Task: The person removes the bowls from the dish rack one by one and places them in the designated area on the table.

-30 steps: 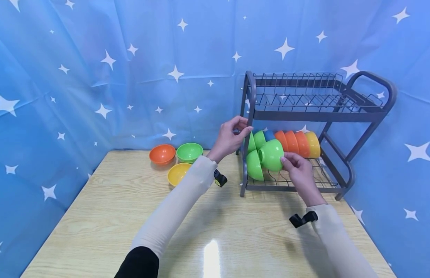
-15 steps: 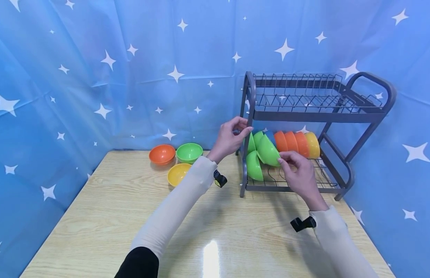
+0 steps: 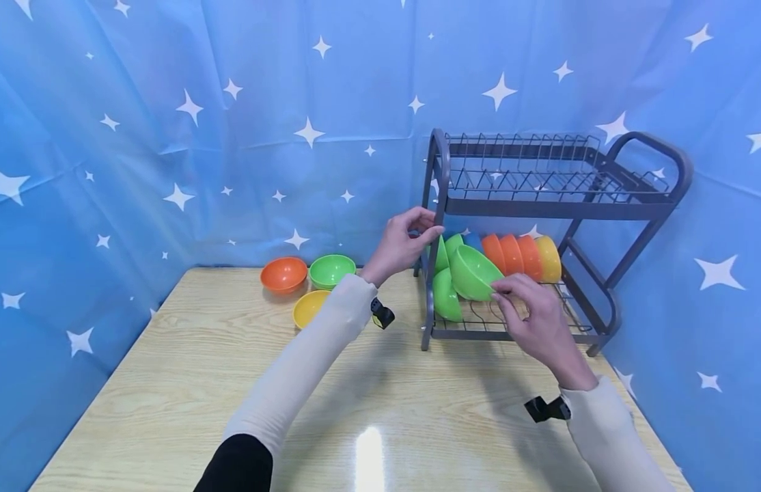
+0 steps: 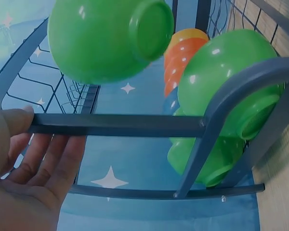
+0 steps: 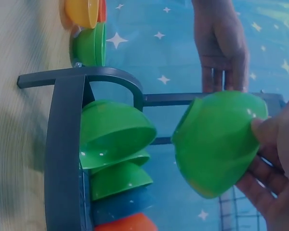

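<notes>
My right hand (image 3: 537, 321) pinches the rim of a green bowl (image 3: 475, 272) between thumb and fingers, at the left front of the rack's lower tier. The bowl is tilted, its inside partly showing in the head view. In the right wrist view the held bowl (image 5: 221, 139) appears apart from the green bowls below. My left hand (image 3: 399, 242) grips the left post of the dark dish rack (image 3: 559, 210), thumb and fingers around the bar (image 4: 120, 124) in the left wrist view. Another green bowl (image 3: 447, 297) leans on edge inside the rack's left end.
Behind, a row of tilted bowls holds green, blue, orange bowls (image 3: 512, 254) and a yellow bowl (image 3: 548, 260). Left of the rack, an orange bowl (image 3: 284, 275), a green bowl (image 3: 332, 271) and a yellow bowl (image 3: 308, 307) stand on the wooden table (image 3: 190, 383). A starry blue curtain (image 3: 251, 171) hangs behind.
The held green bowl has turned from base-left to tilted with its inside facing more upward. My right hand has shifted slightly right and down; the left stays on the post.
</notes>
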A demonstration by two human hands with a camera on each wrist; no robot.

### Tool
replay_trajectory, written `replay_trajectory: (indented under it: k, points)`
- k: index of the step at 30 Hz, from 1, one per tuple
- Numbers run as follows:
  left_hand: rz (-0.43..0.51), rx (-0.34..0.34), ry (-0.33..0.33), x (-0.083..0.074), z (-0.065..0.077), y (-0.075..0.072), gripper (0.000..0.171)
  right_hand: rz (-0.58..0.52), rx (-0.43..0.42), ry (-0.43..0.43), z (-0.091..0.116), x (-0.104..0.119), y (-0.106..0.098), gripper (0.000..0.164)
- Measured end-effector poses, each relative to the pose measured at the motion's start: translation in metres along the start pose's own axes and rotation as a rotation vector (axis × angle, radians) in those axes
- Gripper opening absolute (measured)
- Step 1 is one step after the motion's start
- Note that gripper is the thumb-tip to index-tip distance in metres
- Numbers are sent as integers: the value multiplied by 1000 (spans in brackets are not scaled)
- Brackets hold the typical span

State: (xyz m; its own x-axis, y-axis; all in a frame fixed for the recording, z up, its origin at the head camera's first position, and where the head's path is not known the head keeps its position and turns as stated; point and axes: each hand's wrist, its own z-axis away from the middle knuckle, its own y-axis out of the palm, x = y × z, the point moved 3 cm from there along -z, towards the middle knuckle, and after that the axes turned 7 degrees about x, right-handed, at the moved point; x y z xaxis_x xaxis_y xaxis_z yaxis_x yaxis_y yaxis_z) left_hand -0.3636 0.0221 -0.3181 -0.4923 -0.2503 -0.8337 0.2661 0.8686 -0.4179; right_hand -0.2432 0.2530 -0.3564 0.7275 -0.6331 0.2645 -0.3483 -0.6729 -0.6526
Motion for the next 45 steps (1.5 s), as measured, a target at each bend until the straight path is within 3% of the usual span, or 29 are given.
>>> replay_trajectory:
  k: [6, 12, 18, 22, 23, 26, 30, 34, 37, 41, 45]
  points:
    - [-19, 35, -1, 3, 6, -5, 40, -2, 39, -40, 2, 8, -2, 32]
    - [-65, 47, 58, 2, 22, -11, 49, 0, 80, -51, 1, 17, -2, 32]
    - [-244, 78, 168, -6, 45, -15, 57, -15, 128, -81, -1, 26, 1, 40]
    - [-343, 112, 266, -14, 60, -15, 60, -33, 134, -141, -5, 31, 4, 14]
    - [-362, 122, 294, -17, 64, -15, 60, -28, 131, -161, -5, 32, 5, 15]
    - [-413, 151, 375, -24, 76, -14, 60, -6, 139, -201, -8, 37, 8, 38]
    - [-474, 210, 436, -30, 92, -12, 55, 34, 165, -239, -9, 44, 11, 43]
    - [-534, 258, 479, -33, 104, -9, 48, 46, 212, -258, -10, 50, 13, 13]
    - [-583, 278, 525, -35, 111, -7, 43, 34, 218, -301, -12, 54, 15, 28]
    - [-650, 307, 564, -37, 116, -5, 26, 37, 177, -377, -15, 59, 17, 14]
    - [-679, 335, 587, -38, 119, -4, 17, 46, 166, -392, -15, 62, 19, 32]
